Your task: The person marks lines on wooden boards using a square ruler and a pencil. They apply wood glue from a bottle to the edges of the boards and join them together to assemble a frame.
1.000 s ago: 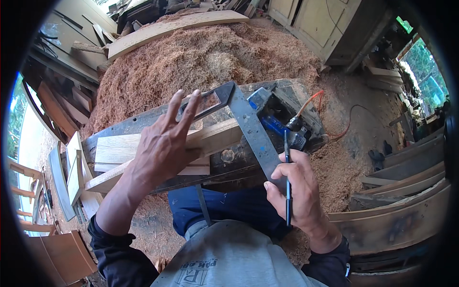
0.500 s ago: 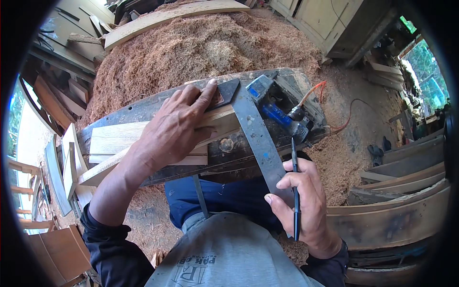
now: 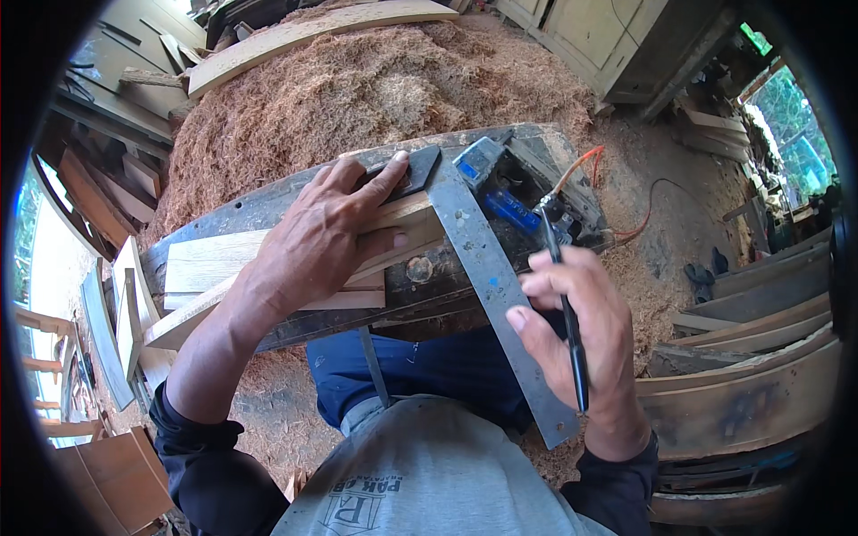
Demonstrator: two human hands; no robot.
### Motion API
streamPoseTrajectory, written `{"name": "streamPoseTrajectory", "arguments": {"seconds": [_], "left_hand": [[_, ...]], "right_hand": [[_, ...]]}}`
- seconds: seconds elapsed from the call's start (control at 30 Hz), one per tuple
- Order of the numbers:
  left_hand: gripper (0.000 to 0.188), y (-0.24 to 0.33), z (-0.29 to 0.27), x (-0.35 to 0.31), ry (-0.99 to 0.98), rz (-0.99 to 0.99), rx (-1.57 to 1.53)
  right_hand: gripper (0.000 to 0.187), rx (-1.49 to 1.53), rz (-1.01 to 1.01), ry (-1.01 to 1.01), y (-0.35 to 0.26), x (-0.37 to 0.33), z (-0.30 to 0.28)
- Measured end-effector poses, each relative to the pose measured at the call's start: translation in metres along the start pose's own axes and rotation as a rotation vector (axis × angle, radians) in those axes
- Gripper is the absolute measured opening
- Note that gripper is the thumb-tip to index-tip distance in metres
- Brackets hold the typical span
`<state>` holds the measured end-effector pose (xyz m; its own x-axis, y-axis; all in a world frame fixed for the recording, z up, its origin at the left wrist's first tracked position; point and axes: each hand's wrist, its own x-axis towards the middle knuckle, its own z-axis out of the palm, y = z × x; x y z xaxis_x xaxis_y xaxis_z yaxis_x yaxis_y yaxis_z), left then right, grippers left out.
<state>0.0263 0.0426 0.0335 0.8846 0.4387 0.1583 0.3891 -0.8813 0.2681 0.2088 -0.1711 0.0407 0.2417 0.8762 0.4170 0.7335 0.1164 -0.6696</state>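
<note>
My left hand [image 3: 313, 234] is closed over a wooden board [image 3: 413, 220] and the dark stock of a try square. Its fingers lie over the stock and its thumb rests on the board. The square's long steel blade [image 3: 493, 284] crosses the board's end and slants toward me, past the bench edge. In my right hand [image 3: 601, 326] is a slim black pen [image 3: 574, 344], its tip pointing away from me near the electric planer [image 3: 518, 201]. The right fingers are slightly blurred and look just off the blade's right edge.
Beneath the board is a dark workbench [image 3: 268, 201] with another pale board [image 3: 210, 259] on it. An orange cord [image 3: 576, 168] runs from the planer. A heap of shavings [image 3: 375, 89] rises behind the bench. Curved planks [image 3: 733, 393] are stacked at the right.
My right hand has come off the square's blade and moved right with the pen, whose tip is now farther from me. My left hand stays on the board and square.
</note>
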Motion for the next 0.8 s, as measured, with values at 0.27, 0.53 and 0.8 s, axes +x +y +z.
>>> {"name": "streamPoseTrajectory", "arguments": {"seconds": [0.27,0.53,0.8], "left_hand": [[0.074,0.002,0.0,0.0,0.013,0.017,-0.011],[0.07,-0.003,0.0,-0.003,0.027,0.034,-0.013],[0.075,-0.006,0.005,-0.006,0.055,0.06,-0.039]], "right_hand": [[0.019,0.081,-0.178,0.064,0.015,0.047,0.012],[0.031,0.115,-0.179,-0.032,0.014,0.067,0.026],[0.017,0.261,-0.033,-0.082,0.012,0.07,0.027]]}}
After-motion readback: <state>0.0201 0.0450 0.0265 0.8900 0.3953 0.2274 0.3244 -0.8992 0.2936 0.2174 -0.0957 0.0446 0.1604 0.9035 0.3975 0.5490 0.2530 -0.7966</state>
